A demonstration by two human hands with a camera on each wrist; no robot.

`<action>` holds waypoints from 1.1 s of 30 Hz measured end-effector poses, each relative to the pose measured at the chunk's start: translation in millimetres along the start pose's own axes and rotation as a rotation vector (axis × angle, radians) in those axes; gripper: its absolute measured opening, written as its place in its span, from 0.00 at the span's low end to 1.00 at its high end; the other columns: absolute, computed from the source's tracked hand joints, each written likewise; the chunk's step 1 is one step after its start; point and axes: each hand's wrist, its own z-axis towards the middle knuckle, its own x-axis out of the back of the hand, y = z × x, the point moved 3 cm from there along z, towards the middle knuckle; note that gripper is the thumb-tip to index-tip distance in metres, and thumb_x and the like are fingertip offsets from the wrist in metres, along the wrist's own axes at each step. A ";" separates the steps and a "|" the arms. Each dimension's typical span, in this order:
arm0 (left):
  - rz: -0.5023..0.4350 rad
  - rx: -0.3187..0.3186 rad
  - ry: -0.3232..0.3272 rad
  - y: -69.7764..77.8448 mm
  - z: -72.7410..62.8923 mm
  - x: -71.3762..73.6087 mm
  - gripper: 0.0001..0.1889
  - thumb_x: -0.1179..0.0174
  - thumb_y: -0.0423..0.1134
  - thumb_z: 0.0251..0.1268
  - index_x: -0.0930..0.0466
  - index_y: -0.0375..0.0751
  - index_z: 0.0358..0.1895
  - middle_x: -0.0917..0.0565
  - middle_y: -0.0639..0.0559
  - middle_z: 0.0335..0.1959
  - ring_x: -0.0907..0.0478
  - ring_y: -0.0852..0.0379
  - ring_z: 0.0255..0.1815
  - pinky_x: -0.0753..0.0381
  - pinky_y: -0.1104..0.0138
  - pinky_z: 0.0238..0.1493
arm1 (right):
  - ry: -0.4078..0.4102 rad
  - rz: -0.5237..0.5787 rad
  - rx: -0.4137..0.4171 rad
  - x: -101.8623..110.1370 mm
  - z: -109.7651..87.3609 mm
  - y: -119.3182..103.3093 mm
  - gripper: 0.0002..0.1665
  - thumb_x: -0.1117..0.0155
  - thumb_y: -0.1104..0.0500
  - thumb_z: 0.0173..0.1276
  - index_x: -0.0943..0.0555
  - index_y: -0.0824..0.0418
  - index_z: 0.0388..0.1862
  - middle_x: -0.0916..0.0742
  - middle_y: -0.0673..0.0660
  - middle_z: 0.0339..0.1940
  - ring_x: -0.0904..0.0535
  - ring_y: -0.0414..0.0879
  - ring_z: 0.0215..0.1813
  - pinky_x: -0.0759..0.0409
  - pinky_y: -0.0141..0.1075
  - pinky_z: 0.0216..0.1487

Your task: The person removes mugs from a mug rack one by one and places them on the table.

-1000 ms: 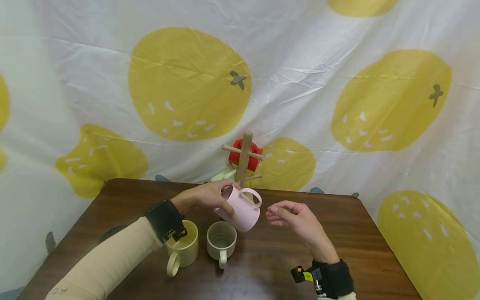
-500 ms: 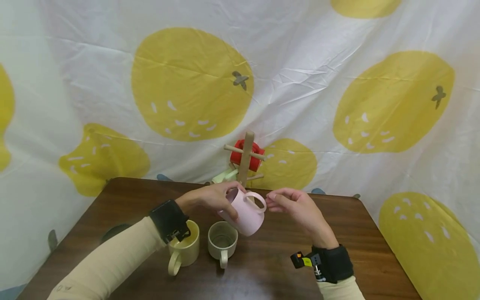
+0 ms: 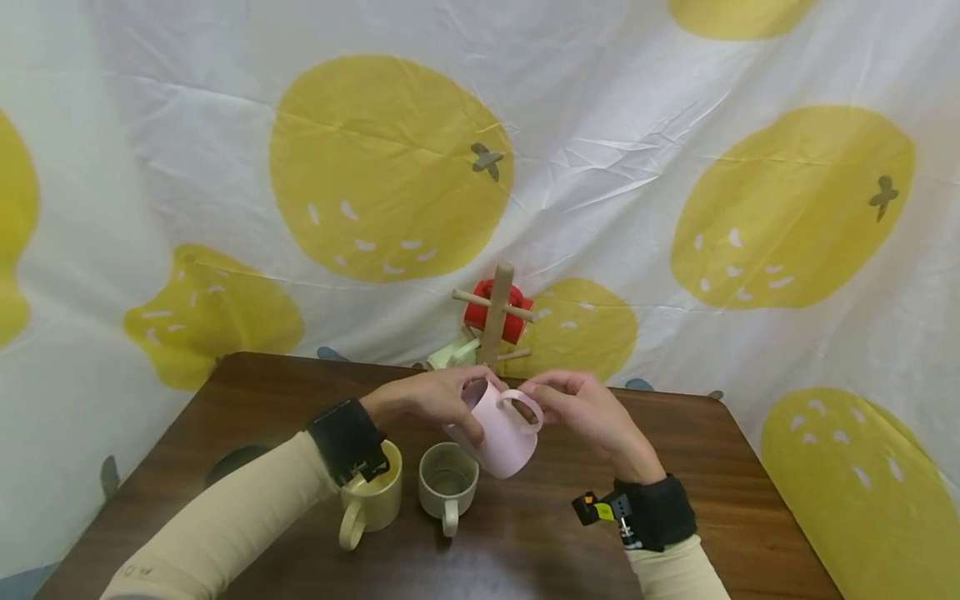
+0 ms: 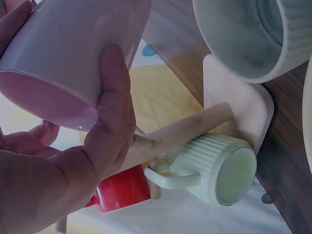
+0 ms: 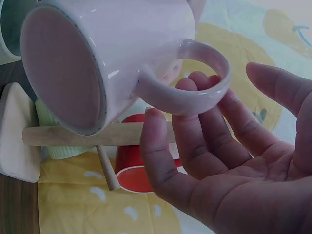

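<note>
My left hand grips a pink mug around its body near the rim, thumb on the near side. The mug is tilted in the air, mouth to the upper left and base to the lower right. Its handle points toward my right hand. In the right wrist view, the fingertips of that hand lie at and behind the handle loop, some visible through it. The thumb stands apart from the handle. Whether the fingers bear on the handle is hard to tell.
Behind the hands stands a wooden mug tree with a red mug and a ribbed pale green mug on it. A yellow mug and a grey-white mug stand on the table. Behind the left forearm is a dark round object.
The left hand has brought the pink mug slightly right and down in the head view. The right hand has moved left and up until its fingers reach the mug's handle.
</note>
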 end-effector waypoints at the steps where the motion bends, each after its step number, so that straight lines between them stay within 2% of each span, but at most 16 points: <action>1: 0.002 0.003 -0.001 1.0 0.2 -0.1 0.33 0.25 0.30 0.43 0.28 0.50 0.56 0.26 0.45 0.53 0.26 0.48 0.49 0.18 0.61 0.35 | -0.001 -0.008 -0.008 -0.4 0.0 -0.1 0.18 0.38 0.56 0.72 0.17 0.69 0.50 0.12 0.55 0.43 0.17 0.48 0.45 0.17 0.44 0.50; 6: -0.013 0.014 -0.012 4.6 1.7 -1.3 0.32 0.26 0.29 0.44 0.28 0.50 0.56 0.26 0.45 0.53 0.25 0.48 0.49 0.18 0.61 0.36 | -0.041 -0.056 -0.035 -3.6 1.2 -0.5 0.18 0.36 0.53 0.71 0.15 0.67 0.46 0.13 0.55 0.37 0.19 0.48 0.43 0.19 0.40 0.46; 11: 0.041 -0.008 -0.018 6.9 3.5 -1.1 0.32 0.26 0.30 0.44 0.28 0.51 0.55 0.25 0.45 0.52 0.25 0.49 0.45 0.20 0.63 0.31 | -0.099 -0.071 -0.076 -8.6 4.1 0.4 0.17 0.36 0.53 0.71 0.15 0.68 0.43 0.15 0.54 0.33 0.21 0.47 0.37 0.17 0.40 0.40; 20: 0.087 -0.014 -0.033 6.1 4.1 -1.6 0.32 0.27 0.28 0.44 0.27 0.51 0.55 0.26 0.46 0.52 0.25 0.49 0.47 0.18 0.62 0.35 | -0.193 -0.064 -0.087 -13.9 5.9 4.4 0.19 0.42 0.56 0.75 0.22 0.73 0.34 0.20 0.55 0.26 0.24 0.47 0.32 0.15 0.42 0.36; 28: 0.048 -0.041 -0.064 5.1 3.7 -3.3 0.32 0.29 0.25 0.44 0.27 0.47 0.55 0.27 0.45 0.54 0.27 0.47 0.50 0.17 0.61 0.38 | -0.240 -0.014 -0.065 -19.8 3.0 8.5 0.24 0.47 0.54 0.78 0.31 0.71 0.27 0.28 0.53 0.19 0.32 0.46 0.24 0.32 0.34 0.29; 33: 0.000 -0.055 -0.070 1.9 2.7 -4.6 0.32 0.29 0.23 0.43 0.28 0.47 0.55 0.27 0.46 0.53 0.28 0.47 0.51 0.18 0.61 0.41 | -0.242 0.039 -0.078 -24.0 0.3 10.6 0.23 0.48 0.54 0.78 0.34 0.67 0.24 0.32 0.51 0.17 0.36 0.45 0.23 0.35 0.34 0.30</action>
